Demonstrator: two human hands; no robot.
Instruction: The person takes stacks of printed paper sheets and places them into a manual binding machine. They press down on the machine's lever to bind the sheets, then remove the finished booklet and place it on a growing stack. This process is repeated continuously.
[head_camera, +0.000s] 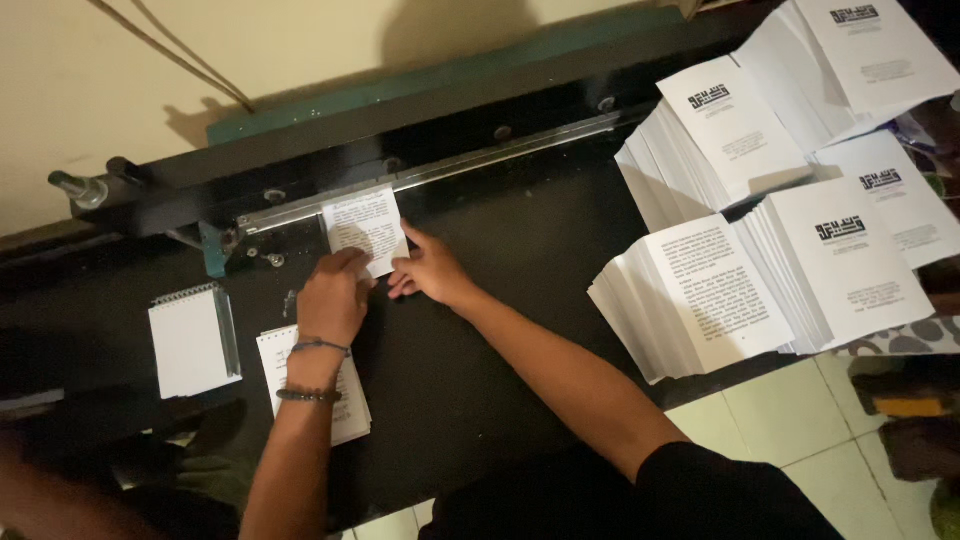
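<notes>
Far left: handle (78, 187) sticking out off the end of the black machine bed (520, 260), near the cream wall (100, 80). Cord (170, 55) running diagonally down the wall.

Spiral pad (193, 340) lying flat on the bed, left side, well apart from the hands. Second pad (345, 400) just right of it, partly under the left forearm; wrist wearing two bracelets (315, 370).

Left hand (332, 297) resting palm down, fingers spread flat on the lower left corner of the sheet (365, 228). Not clamped, just pressing. Right hand (428, 272) beside it, fingers open and flat, fingertips on the sheet's lower right edge. Hands close together, nearly touching.

Sheet: small printed white page, slightly tilted, top edge butted against the metal rail (440, 165) running diagonally up to the right. Green bar (440, 80) behind the rail, along the wall.

Bare black bed between the right forearm and the stacks (780, 260), open space there. Front edge of bed runs just by the torso.

Right: several fanned stacks of printed white pages crowding the bed's right end, some overhanging the front edge. Pale tile floor (770, 420) below, patterned cloth (910, 335) at the stacks' lower edge.

Dim room; lower left corner too dark to tell.
</notes>
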